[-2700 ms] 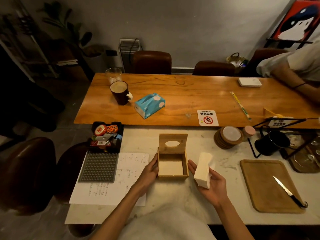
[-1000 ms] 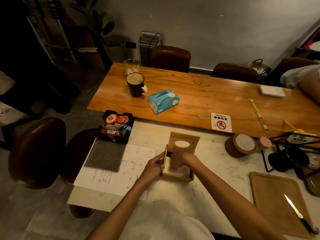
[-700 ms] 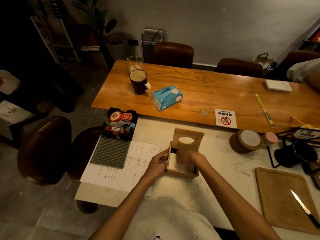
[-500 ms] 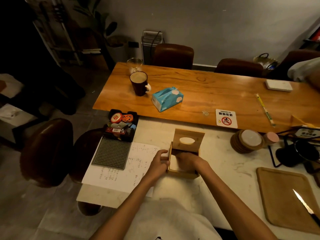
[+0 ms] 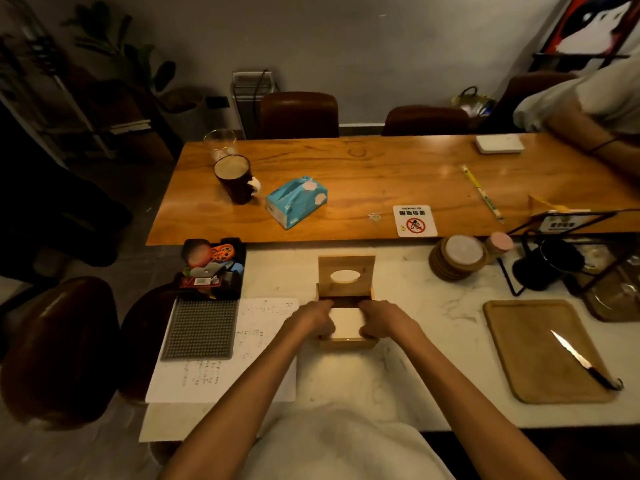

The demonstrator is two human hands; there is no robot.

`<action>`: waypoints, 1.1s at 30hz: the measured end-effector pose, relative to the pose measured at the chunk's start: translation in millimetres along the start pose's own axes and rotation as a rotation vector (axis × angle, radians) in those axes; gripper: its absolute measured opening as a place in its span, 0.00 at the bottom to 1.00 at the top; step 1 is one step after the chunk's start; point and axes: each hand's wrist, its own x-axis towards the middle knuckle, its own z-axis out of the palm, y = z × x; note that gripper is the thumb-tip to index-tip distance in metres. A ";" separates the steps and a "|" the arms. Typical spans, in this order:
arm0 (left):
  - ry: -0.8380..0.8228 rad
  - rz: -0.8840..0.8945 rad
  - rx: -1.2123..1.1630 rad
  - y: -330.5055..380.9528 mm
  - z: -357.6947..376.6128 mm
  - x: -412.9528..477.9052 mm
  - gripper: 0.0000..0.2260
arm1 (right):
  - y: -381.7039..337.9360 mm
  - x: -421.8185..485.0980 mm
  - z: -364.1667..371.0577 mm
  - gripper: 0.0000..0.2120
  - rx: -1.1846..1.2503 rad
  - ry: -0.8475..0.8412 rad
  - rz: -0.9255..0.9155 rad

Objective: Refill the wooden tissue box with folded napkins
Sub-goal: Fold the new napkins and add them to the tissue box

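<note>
The wooden tissue box [image 5: 346, 342] stands on the white marble counter right in front of me, its hinged lid [image 5: 346, 276] with an oval slot raised upright at the back. A white stack of folded napkins [image 5: 346, 323] fills the inside. My left hand [image 5: 311, 322] rests on the stack's left edge and my right hand [image 5: 379, 322] on its right edge, fingers curled down against the napkins and the box walls. The fingertips are hidden inside the box.
A paper sheet [image 5: 221, 368] and a grey studded mat [image 5: 201, 329] lie to the left, beside a black tray of small items [image 5: 211, 268]. To the right a wooden board [image 5: 543, 351] carries a knife [image 5: 581, 362]. Coasters [image 5: 459, 258], a blue tissue pack [image 5: 296, 202] and a mug [image 5: 235, 178] lie beyond.
The napkin stack went from my right hand into the box. My left hand moved from the box's outer wall onto the stack, so both hands now press its edges.
</note>
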 end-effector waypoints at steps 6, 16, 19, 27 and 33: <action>0.068 -0.032 -0.002 -2.5 7.6 5.2 0.22 | -4.2 7.4 7.4 0.20 0.065 0.030 0.044; 0.094 0.082 -0.037 -13.4 2.8 -12.4 0.32 | -22.7 -23.2 4.5 0.11 -0.068 0.410 0.037; 0.122 0.103 -0.134 -16.9 -1.4 -21.6 0.28 | -42.3 -9.8 -5.7 0.11 0.012 0.286 -0.067; 0.121 0.101 -0.206 -22.6 4.8 -27.6 0.24 | -60.0 40.9 -3.3 0.16 -0.030 -0.176 -0.113; 0.095 0.048 -0.198 -24.2 8.8 -26.7 0.24 | -64.4 -1.0 -19.4 0.18 0.028 -0.156 -0.124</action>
